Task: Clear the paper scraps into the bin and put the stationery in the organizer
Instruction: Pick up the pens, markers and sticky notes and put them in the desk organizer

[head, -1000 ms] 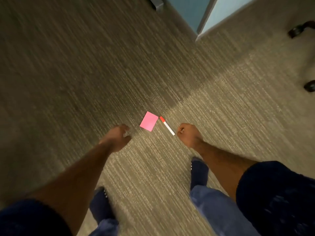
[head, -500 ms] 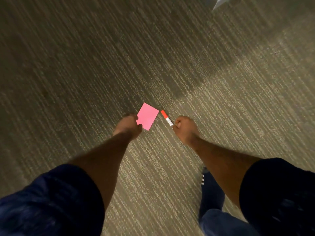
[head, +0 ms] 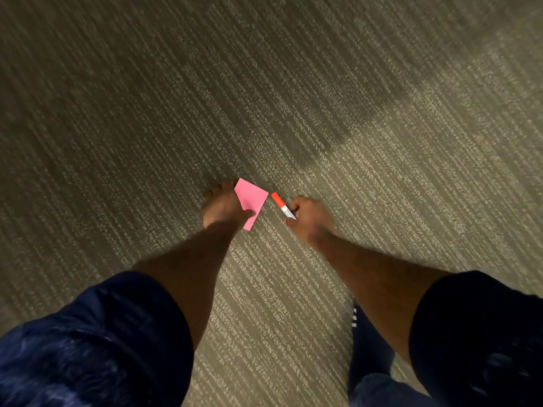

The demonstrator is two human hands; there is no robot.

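A pink square paper note lies on the carpet in the middle of the head view. My left hand covers its left edge, thumb lying across the paper and fingers at its far corner. Just to the right lies a white marker with an orange cap, cap pointing up and left. My right hand is closed around the marker's white barrel, with the cap end sticking out. No bin and no organizer are in view.
Grey-green striped carpet fills the view. My dark blue sleeves frame the bottom corners, and my leg in blue trousers with a dark sock stands at the lower right.
Both hands went down to the floor. My left hand slid onto the pink note, and my right hand closed around the marker. The view tilted further down, so wall and chair wheels left it.
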